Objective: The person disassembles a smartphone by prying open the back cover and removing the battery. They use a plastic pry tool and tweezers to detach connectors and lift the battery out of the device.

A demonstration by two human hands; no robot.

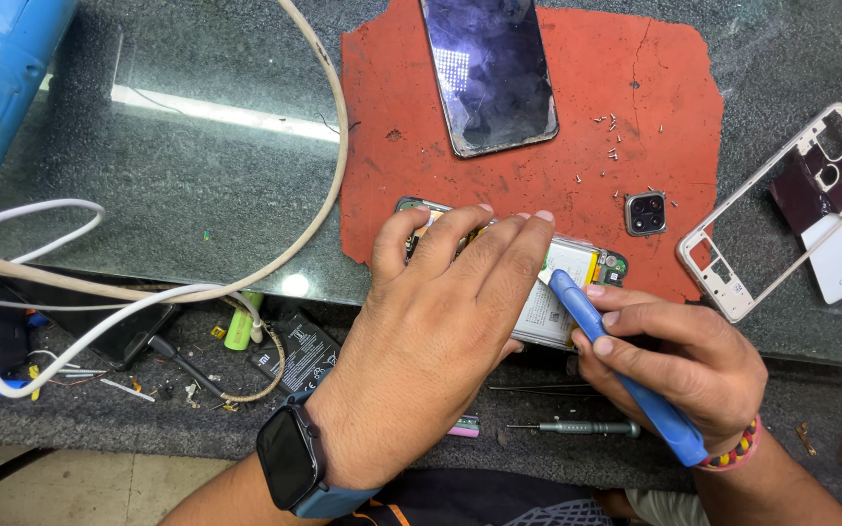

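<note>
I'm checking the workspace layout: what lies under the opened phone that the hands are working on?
The opened phone rests partly on the red mat, its near end past the mat's edge. The left hand covers most of it, so what is beneath there cannot be seen.

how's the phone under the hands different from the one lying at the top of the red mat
The phone under the hands is opened, its white battery exposed; the phone at the top shows an intact dark glass face. The left hand pins the first, with the right hand holding a blue pry tool against it; the second lies untouched. Both rest on the red mat.
</note>
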